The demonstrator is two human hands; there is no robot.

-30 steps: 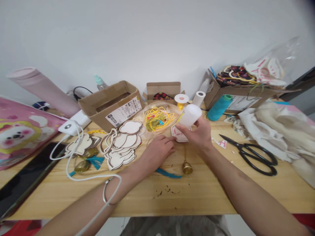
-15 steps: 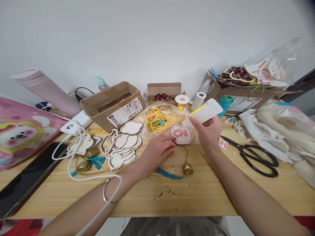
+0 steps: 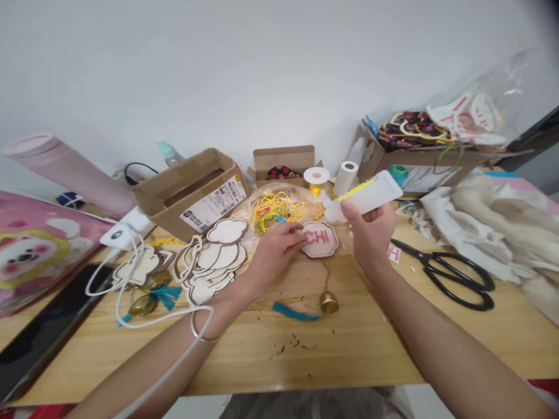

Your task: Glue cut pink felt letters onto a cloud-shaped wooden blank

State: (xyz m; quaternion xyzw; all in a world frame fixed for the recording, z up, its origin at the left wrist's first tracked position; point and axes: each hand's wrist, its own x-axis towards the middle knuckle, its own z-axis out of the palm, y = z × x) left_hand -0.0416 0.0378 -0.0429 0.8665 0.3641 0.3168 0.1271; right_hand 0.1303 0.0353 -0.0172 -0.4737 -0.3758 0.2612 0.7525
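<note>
A cream patch with pink letters "CHI" (image 3: 321, 240) lies flat on the wooden table. My left hand (image 3: 277, 247) is at its left edge, thumb and fingertips pinched together on that edge. My right hand (image 3: 373, 233) grips a white squeeze bottle (image 3: 375, 193) with a yellow stripe, tilted so its nozzle end points left, above and beside the patch. Below the patch lie a small gold bell (image 3: 329, 301) and a blue tassel (image 3: 294, 312).
Cream cut-out shapes (image 3: 218, 259) are piled left of my left hand, before an open cardboard box (image 3: 192, 192). Yellow and green cords (image 3: 279, 210) lie behind the patch. Black scissors (image 3: 454, 272) and crumpled cloth (image 3: 480, 233) are at the right. A white cable crosses my left wrist.
The head view has shifted slightly. My left fingers have drawn together at the patch's left edge. The bottle in my right hand has moved a little right relative to the patch.
</note>
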